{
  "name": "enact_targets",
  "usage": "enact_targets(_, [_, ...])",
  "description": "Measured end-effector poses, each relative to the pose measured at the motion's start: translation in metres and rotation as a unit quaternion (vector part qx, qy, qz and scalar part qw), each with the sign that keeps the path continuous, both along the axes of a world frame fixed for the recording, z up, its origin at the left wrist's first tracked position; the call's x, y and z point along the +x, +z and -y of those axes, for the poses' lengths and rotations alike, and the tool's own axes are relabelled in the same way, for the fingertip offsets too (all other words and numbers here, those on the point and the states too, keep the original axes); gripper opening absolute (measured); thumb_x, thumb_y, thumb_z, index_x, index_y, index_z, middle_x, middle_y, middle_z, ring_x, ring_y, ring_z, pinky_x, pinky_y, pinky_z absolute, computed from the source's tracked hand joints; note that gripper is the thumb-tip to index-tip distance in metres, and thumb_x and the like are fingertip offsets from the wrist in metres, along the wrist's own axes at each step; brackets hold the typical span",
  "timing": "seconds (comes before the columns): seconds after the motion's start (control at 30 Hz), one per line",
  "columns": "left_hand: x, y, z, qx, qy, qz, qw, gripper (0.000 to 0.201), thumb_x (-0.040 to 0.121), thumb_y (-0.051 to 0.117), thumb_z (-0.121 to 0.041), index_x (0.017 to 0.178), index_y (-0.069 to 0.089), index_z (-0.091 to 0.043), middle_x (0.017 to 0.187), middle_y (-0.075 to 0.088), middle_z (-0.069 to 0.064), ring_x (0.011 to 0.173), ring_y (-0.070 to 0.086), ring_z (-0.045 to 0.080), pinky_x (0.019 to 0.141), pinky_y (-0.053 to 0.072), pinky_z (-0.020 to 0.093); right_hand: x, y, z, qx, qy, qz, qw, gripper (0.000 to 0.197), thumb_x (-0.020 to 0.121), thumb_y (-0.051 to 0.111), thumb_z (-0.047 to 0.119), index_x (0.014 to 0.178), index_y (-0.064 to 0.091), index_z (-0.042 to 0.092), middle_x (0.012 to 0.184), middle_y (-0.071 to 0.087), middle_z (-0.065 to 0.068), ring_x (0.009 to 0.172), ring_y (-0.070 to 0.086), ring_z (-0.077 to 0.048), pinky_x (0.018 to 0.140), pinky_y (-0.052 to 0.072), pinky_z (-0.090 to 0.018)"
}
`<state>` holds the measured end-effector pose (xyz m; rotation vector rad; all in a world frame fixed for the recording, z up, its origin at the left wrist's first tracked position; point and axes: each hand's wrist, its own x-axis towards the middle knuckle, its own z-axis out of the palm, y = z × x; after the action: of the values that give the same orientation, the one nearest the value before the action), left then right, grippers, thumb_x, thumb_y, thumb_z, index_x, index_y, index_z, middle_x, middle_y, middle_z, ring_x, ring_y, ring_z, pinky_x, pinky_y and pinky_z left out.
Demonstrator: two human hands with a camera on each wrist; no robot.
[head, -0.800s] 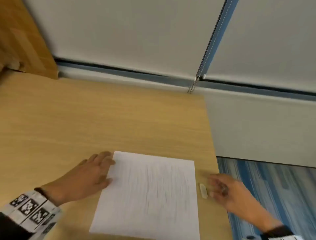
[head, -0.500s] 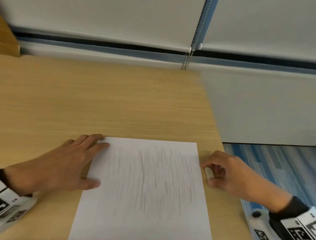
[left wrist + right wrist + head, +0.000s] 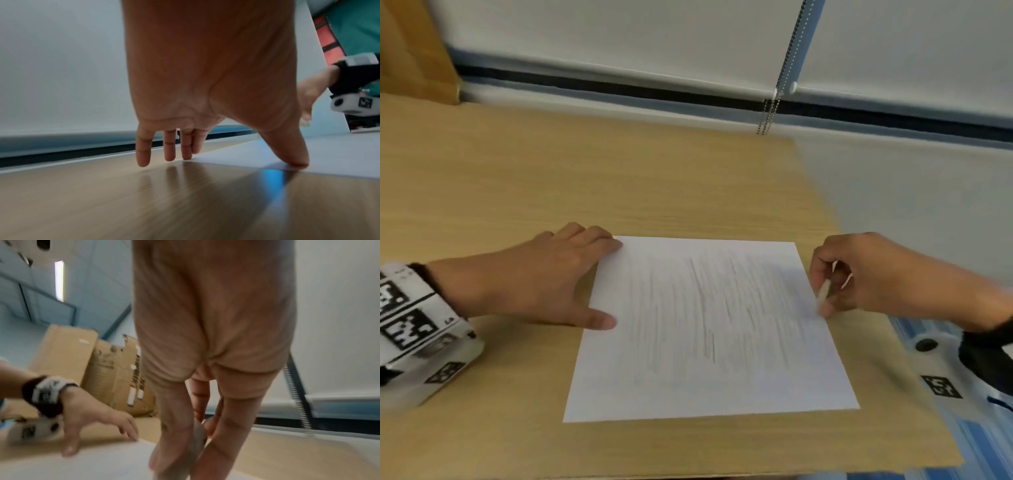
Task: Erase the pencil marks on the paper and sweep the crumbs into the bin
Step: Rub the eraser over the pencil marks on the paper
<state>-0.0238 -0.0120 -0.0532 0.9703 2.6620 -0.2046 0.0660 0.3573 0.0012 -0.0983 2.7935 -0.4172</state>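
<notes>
A white sheet of paper (image 3: 709, 329) covered with grey pencil strokes lies on the wooden desk (image 3: 585, 192). My left hand (image 3: 544, 281) lies flat on the desk at the sheet's left edge, thumb and fingertips pressing on the paper (image 3: 329, 154). My right hand (image 3: 859, 277) pinches a small white eraser (image 3: 823, 291) between thumb and fingers at the sheet's right edge. In the right wrist view the eraser (image 3: 197, 439) sits between the thumb and fingers, its lower end close to the paper (image 3: 102, 464). No bin is in view.
The desk's right edge runs just right of the paper, with blue striped floor (image 3: 983, 445) beyond. A window blind with a bead chain (image 3: 770, 113) is behind the desk. Cardboard boxes (image 3: 92, 369) stand at the desk's left end in the right wrist view.
My right hand has picked the eraser up off the desk and brought it to the paper's right edge. My left hand stays pressed on the left edge.
</notes>
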Motion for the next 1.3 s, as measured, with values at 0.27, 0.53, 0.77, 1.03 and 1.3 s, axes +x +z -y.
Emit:
enact_targets(0.27, [0.034,0.003,0.000,-0.002,-0.011,0.000,1.000,0.112,0.065,0.046,-0.090,0.153,0.015,-0.026,0.156,0.012,-0.011,0.138,0.013,0.010,0.112,0.023,0.032,-0.016,0.009,0.100,-0.157,0.109,-0.038,0.981,0.012,0.084,0.072,0.021,0.095,0.067,0.015,0.072,0.070,-0.002,0.060,0.069,-0.005,0.066,0.055,-0.020])
enact_targets(0.53, [0.046,0.012,-0.007,-0.027,-0.004,-0.002,1.000,0.114,0.069,0.049,-0.086,0.155,0.012,-0.021,0.159,0.012,-0.008,0.139,0.015,0.015,0.113,0.022,0.038,-0.050,-0.041,0.149,-0.064,0.196,-0.022,0.978,0.021,0.098,0.048,0.036,0.092,0.052,0.016,0.071,0.065,-0.004,0.051,0.059,-0.015,0.055,0.049,-0.031])
enact_targets(0.77, [0.049,0.015,-0.004,-0.064,0.012,0.058,0.996,0.126,0.067,0.053,-0.086,0.154,-0.011,-0.022,0.161,-0.017,-0.009,0.148,-0.013,0.011,0.120,0.000,0.048,-0.072,-0.048,0.164,0.006,0.247,-0.089,0.965,0.022,0.096,0.049,0.038,0.094,0.055,0.018,0.070,0.051,0.008,0.066,0.050,-0.016,0.064,0.044,-0.035])
enact_targets(1.03, [0.048,0.014,-0.004,-0.065,0.004,0.062,0.996,0.126,0.069,0.052,-0.085,0.154,-0.013,-0.019,0.161,-0.018,-0.006,0.146,-0.016,0.007,0.119,-0.007,0.049,-0.073,-0.048,0.165,-0.006,0.298,-0.084,0.951,0.024,0.094,0.053,0.036,0.085,0.060,0.016,0.065,0.054,0.009,0.060,0.050,-0.010,0.059,0.043,-0.030])
enact_targets(1.3, [0.046,0.015,-0.003,-0.067,-0.003,0.077,0.995,0.128,0.070,0.053,-0.084,0.153,-0.016,-0.016,0.160,-0.021,-0.003,0.148,-0.012,0.009,0.120,-0.007,0.046,-0.076,-0.042,0.167,-0.011,0.331,-0.051,0.942,0.029,0.094,0.055,0.035,0.077,0.060,0.013,0.063,0.055,0.004,0.055,0.045,-0.011,0.055,0.039,-0.025])
